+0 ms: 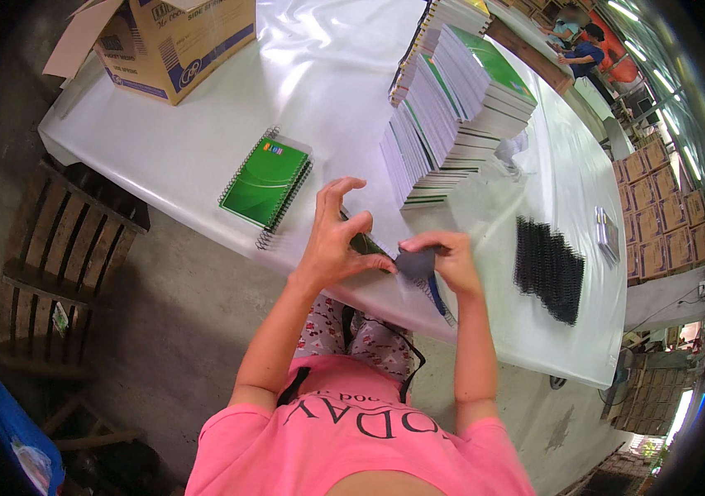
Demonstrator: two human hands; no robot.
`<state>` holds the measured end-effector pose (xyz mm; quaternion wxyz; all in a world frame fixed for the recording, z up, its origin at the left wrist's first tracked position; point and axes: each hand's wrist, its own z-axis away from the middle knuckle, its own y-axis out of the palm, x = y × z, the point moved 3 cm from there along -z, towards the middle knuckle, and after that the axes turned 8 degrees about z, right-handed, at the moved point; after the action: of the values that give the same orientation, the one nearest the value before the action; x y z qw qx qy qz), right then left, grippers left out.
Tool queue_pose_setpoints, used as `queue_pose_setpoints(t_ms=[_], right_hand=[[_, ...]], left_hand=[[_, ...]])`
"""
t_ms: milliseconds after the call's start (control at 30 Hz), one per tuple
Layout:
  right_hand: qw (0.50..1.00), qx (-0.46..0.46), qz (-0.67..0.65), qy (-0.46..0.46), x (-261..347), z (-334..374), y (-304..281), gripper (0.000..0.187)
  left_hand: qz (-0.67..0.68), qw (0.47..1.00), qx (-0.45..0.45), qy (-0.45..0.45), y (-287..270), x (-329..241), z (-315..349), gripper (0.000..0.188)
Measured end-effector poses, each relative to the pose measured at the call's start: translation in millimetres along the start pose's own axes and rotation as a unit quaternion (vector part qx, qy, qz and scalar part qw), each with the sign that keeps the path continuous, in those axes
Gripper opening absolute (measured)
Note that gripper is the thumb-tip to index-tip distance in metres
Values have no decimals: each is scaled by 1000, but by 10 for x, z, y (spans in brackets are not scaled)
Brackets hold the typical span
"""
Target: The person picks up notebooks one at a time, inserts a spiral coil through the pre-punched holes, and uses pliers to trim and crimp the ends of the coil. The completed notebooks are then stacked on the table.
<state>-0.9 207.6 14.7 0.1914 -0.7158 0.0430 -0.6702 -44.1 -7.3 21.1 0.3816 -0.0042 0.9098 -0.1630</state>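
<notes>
- Nearest the lens, a pink shirt fills the foreground; its wearer is close against the table, perhaps to keep the work within easy reach.
- Just beyond, at the table's near edge, a slim dark book is seen almost edge-on between the hands, seemingly tilted so that its side faces the worker.
- The left hand arches around it, thumb and forefinger bent toward its near end, others raised, probably to steady it; whether they press firmly cannot be told.
- The right hand pinches a dark grey piece between thumb and fingers against the book's near end, perhaps as padding; its material is unclear. A blue-edged strip hangs below.
- Left of the hands, a green notebook lies flat, coils showing along both long sides, possibly because more than one is stacked there.
- Ahead, a tall pile of books leans in fanned bundles, apparently staggered for easy lifting.
- To the right, black coils lie side by side, within arm's reach.
- Farther out, an open cardboard box occupies the far left corner; stacked cartons line the right.
</notes>
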Motion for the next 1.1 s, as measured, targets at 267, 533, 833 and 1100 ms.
queue_pose_setpoints(t_ms=[267, 533, 833, 1100], right_hand=[[992, -114, -16, 57, -7, -8, 76, 28], [972, -59, -215, -73, 355, -38, 122, 25], [984, -94, 149, 27, 362, -177, 202, 28], [994, -106, -24, 26, 205, -268, 293, 28]], left_hand=[[16, 1000, -3, 11, -9, -7, 17, 60], [34, 999, 12, -17, 43, 40, 4, 57], [31, 997, 33, -68, 46, 220, 44, 67], [60, 992, 12, -113, 27, 243, 25, 84]])
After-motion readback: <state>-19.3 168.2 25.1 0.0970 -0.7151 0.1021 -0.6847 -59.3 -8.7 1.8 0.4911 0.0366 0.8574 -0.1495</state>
